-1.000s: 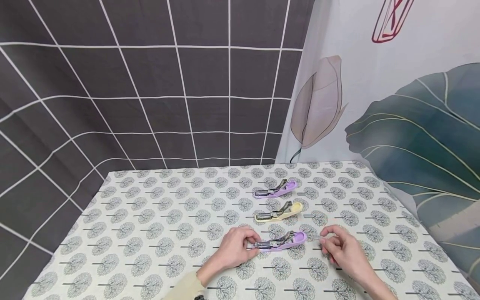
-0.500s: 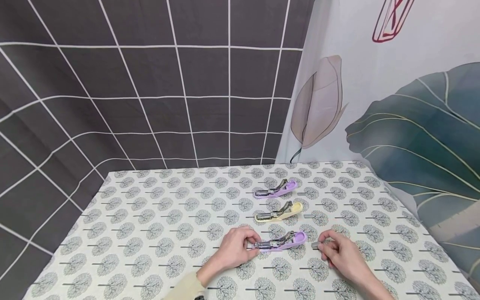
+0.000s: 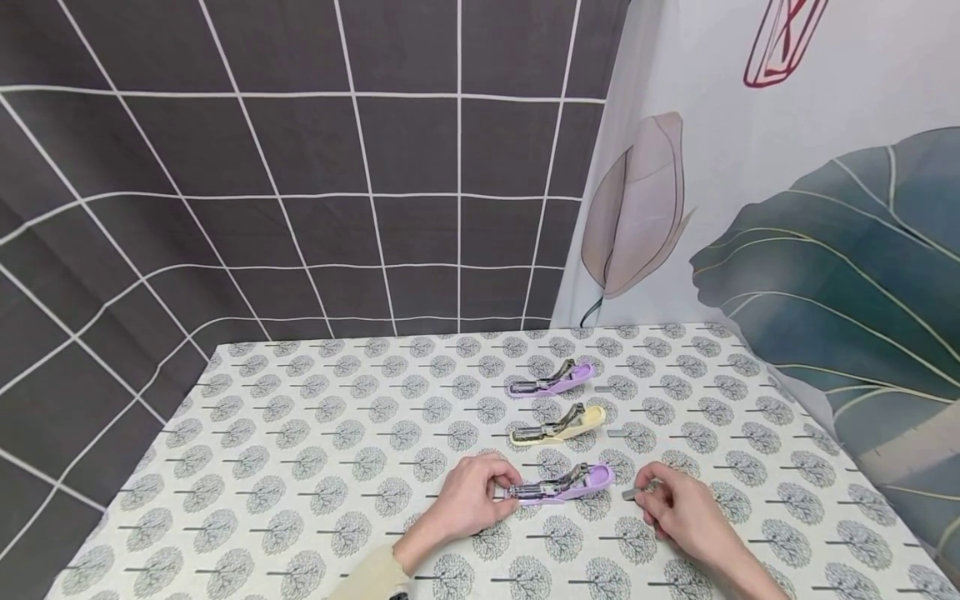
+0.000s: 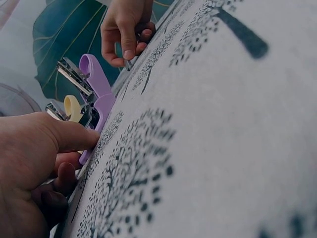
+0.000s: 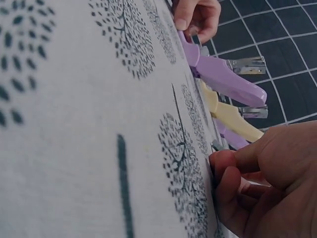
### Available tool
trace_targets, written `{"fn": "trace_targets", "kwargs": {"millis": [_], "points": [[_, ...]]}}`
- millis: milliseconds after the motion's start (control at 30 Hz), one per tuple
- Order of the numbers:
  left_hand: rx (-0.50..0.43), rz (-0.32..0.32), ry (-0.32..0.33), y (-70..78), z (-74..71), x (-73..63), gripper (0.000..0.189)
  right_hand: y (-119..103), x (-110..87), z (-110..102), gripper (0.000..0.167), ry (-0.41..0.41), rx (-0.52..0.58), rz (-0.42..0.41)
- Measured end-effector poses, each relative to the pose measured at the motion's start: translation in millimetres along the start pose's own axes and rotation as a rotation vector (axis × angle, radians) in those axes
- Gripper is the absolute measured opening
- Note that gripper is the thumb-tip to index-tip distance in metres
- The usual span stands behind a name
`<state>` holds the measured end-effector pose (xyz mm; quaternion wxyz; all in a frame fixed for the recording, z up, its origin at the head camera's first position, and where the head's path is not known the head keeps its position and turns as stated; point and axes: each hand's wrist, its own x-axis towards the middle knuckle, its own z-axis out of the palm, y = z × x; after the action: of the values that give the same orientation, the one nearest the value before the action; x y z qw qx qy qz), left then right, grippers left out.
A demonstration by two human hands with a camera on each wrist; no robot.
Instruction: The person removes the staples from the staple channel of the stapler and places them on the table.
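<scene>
A purple stapler (image 3: 597, 477), swung open with its metal channel showing, lies nearest to me on the patterned cloth. My left hand (image 3: 474, 495) holds its left end between thumb and fingers; the left wrist view shows the purple body (image 4: 101, 106) just past the thumb. To the right of that stapler, my right hand (image 3: 684, 510) pinches a short grey strip of staples (image 3: 629, 494), low over the cloth and apart from the stapler. In the right wrist view the strip (image 5: 218, 145) pokes out beyond the fingertips.
Behind the near stapler lie a yellow stapler (image 3: 594, 416) and another purple stapler (image 3: 581, 375), both opened likewise. A grey staple strip (image 3: 617, 432) rests right of the yellow one, and another strip (image 3: 603, 388) right of the far purple one. A dark checked curtain (image 3: 405, 233) hangs behind.
My right hand has lowered slightly toward me, and the staple strip in its fingertips has turned so its grey face shows more. The left hand and the staplers stay where they were.
</scene>
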<state>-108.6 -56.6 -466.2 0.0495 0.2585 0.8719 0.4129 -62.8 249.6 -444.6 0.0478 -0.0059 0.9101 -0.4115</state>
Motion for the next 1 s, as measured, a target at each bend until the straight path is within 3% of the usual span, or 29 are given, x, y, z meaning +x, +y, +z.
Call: {"fn": "trace_targets", "kwargs": {"millis": [333, 867, 1000], "points": [[-0.006, 0.005, 0.001, 0.0, 0.2, 0.1, 0.024, -0.1, 1.8, -3.3, 0.013, -0.057, -0.087, -0.054], [-0.015, -0.005, 0.003, -0.3, 0.5, 0.0, 0.024, 1.6, 0.3, -2.7, 0.016, -0.019, -0.143, -0.081], [-0.045, 0.002, 0.008, -2.2, 0.2, -0.8, 0.025, 0.8, -0.6, -3.6, 0.017, -0.018, -0.112, -0.036]]}}
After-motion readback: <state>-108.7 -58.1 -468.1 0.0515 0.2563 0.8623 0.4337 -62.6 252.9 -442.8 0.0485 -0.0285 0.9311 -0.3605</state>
